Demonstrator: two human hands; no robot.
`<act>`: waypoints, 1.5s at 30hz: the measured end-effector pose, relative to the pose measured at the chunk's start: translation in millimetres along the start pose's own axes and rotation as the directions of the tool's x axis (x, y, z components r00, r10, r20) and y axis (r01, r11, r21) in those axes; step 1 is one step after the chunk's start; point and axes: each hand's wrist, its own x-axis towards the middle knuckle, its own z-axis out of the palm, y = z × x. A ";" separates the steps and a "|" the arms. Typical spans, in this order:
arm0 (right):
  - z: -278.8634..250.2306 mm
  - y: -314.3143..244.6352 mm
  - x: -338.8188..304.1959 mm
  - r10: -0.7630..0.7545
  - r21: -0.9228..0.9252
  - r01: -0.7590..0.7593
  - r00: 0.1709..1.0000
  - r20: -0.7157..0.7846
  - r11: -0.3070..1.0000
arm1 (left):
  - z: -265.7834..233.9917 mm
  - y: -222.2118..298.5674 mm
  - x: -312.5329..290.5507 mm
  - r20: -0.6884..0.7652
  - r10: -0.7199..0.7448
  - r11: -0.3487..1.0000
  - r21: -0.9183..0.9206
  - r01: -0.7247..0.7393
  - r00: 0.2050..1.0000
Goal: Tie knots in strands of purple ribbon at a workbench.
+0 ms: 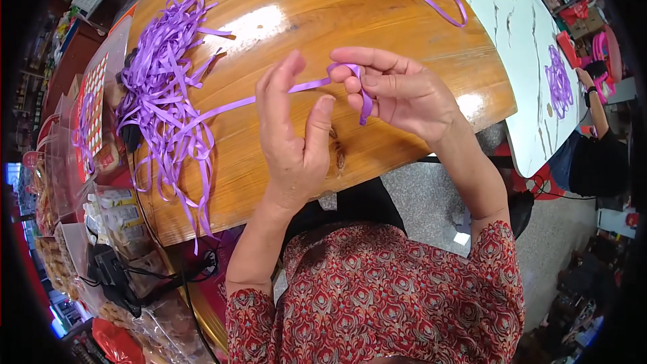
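My right hand (411, 94) pinches a narrow purple ribbon (311, 85) between thumb and fingers, above the wooden table (303, 20). A short end dangles below those fingers, and a bend of the ribbon lies over the index finger. From there the strand runs left, passing behind the fingers of my left hand (291, 121), into a tangled pile of purple ribbons (165, 61) on the table's left side. My left hand is open, its thumb and fingers apart, and it does not grip the strand.
A looped purple ribbon (438, 5) lies at the far right of the wood. On the adjoining white marbled table (532, 74) is another purple bunch (558, 84), near another person's arm (598, 104). Packaged goods and a black device (114, 273) stand at lower left.
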 end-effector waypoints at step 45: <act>23.1 29.4 -29.9 -0.600 -0.846 0.425 0.600 0.529 -0.322 | -14.6 15.7 -6.7 0.344 -0.100 0.989 -0.066 0.131 0.933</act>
